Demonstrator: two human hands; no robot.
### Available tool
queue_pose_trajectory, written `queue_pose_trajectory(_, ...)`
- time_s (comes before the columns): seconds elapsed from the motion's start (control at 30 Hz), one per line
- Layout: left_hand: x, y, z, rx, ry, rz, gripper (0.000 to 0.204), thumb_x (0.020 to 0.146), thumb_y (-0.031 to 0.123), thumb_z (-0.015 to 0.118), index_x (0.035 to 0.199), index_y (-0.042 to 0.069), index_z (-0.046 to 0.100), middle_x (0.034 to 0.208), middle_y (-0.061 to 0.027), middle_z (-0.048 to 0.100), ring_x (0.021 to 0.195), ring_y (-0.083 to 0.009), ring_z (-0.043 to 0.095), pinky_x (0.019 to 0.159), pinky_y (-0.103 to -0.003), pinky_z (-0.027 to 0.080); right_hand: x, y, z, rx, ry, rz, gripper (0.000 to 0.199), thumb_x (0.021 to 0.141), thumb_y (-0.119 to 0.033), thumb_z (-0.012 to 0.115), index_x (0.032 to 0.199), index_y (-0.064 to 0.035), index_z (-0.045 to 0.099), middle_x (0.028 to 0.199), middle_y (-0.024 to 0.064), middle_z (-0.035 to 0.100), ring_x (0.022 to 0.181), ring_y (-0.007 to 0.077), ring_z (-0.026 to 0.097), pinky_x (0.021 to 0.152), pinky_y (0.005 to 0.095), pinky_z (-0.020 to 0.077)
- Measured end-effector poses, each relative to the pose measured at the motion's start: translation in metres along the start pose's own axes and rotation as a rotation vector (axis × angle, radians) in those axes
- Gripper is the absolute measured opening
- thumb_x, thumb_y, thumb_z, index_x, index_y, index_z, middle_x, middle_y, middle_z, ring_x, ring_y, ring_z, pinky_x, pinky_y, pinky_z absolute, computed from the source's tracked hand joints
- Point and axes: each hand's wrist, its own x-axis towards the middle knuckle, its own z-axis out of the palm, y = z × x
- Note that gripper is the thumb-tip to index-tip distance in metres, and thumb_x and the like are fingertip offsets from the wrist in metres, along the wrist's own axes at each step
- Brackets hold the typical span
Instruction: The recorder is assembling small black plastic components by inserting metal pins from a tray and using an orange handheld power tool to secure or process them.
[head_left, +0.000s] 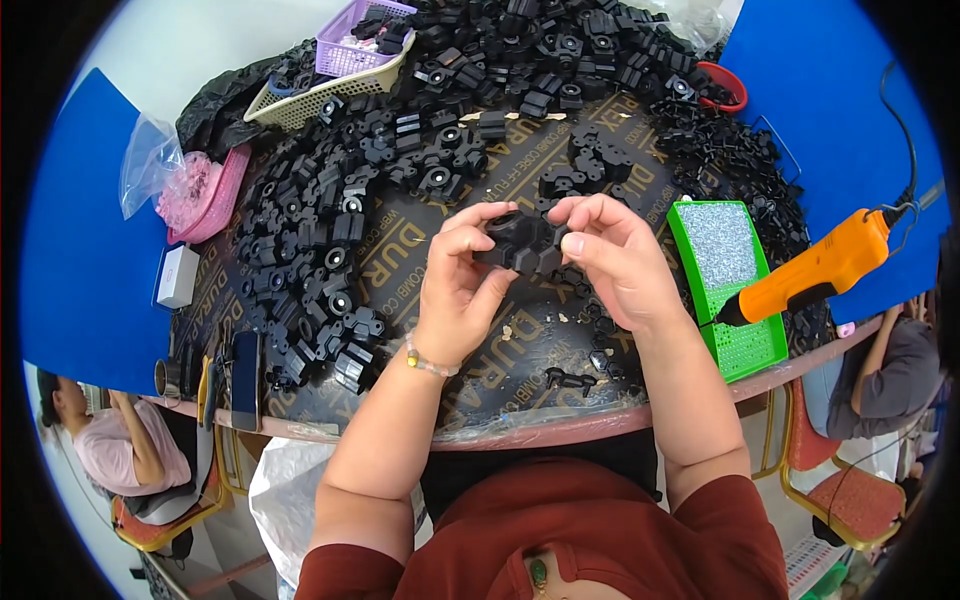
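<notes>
Over the middle of the table, my left hand [460, 285] grips a black plastic part [522, 242] with angular, faceted sides, thumb below and fingers above. My right hand [618, 255] meets the same part at its right end, thumb and forefinger pinched there; a smaller dark piece may sit between those fingertips, but I cannot make it out. Many similar black plastic parts [300, 275] lie heaped to the left and at the back. A black bracket-like piece [570, 379] rests near the front edge.
At right, an orange electric screwdriver [815, 270] hangs over a green tray [745, 345] of small silvery screws. A pink basket [222, 205], small white box [177, 277] and dark phone [246, 380] lie left. Blue panels [90, 240] flank the table; people sit beyond both sides.
</notes>
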Motion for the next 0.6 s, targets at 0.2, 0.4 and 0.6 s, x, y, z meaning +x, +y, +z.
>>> queue_pose_trajectory(0.2, 0.0013, 0.0013, -0.0036, -0.017, 0.001, 0.006, 0.046, 0.087, -0.012, 0.065, 0.117, 0.010, 0.038, 0.143, -0.0230, 0.044, 0.135, -0.0383, 0.050, 0.109, -0.046, 0.046, -0.0007, 0.0016, 0.0030, 0.084, -0.022, 0.028, 0.014, 0.087, -0.003, 0.075, 0.097, -0.0031, 0.065, 0.116, 0.0061, 0.060, 0.094, 0.0109, 0.059, 0.085, 0.0272, 0.0494)
queue_pose_trajectory(0.4, 0.0008, 0.0044, -0.0033, -0.031, -0.004, -0.009, 0.046, 0.088, -0.012, 0.065, 0.117, 0.010, 0.037, 0.142, -0.0232, 0.044, 0.134, -0.0379, 0.051, 0.108, -0.046, 0.047, -0.0030, 0.0004, 0.0060, 0.068, -0.031, -0.022, 0.013, 0.088, -0.003, 0.074, 0.097, -0.0014, 0.065, 0.116, 0.0066, 0.060, 0.097, 0.0113, 0.059, 0.088, 0.0272, 0.0491)
queue_pose_trajectory(0.6, 0.0007, 0.0061, -0.0061, 0.001, -0.042, -0.019, 0.045, 0.088, -0.011, 0.066, 0.116, 0.009, 0.036, 0.142, -0.0234, 0.044, 0.132, -0.0377, 0.053, 0.108, -0.046, 0.047, -0.0025, 0.0028, 0.0035, 0.119, -0.053, -0.016, 0.013, 0.089, -0.004, 0.074, 0.099, -0.0019, 0.066, 0.116, 0.0075, 0.061, 0.099, 0.0121, 0.060, 0.088, 0.0273, 0.0501)
